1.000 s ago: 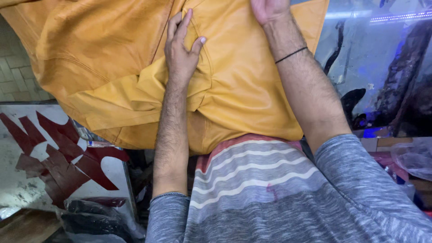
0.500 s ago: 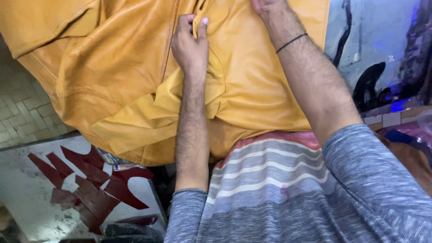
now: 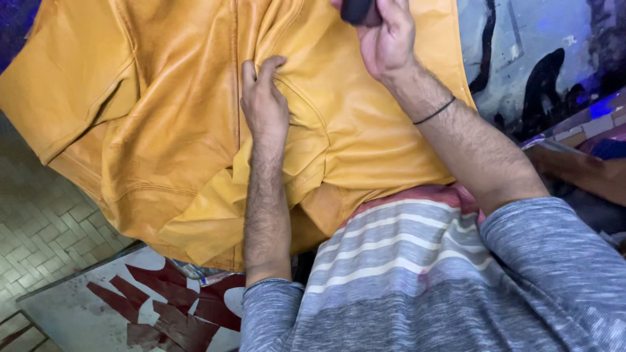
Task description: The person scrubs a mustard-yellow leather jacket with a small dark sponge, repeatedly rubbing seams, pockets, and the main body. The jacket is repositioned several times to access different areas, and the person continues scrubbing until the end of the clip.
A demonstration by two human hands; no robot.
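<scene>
Head view: left hand (image 3: 263,104) pinching a seam fold of mustard leather jacket (image 3: 163,117), draped in front of chest. Right hand (image 3: 385,39) closed around dark object (image 3: 357,10). Soft, supple, probably slippery; best gripped along seams.

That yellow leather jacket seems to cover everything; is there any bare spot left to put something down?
Hardly any. The yellow leather jacket fills the middle, with the left hand and right hand on it. Bare patches: the tiled floor left of the jacket, and the white board with dark red shapes below its hem.
</scene>
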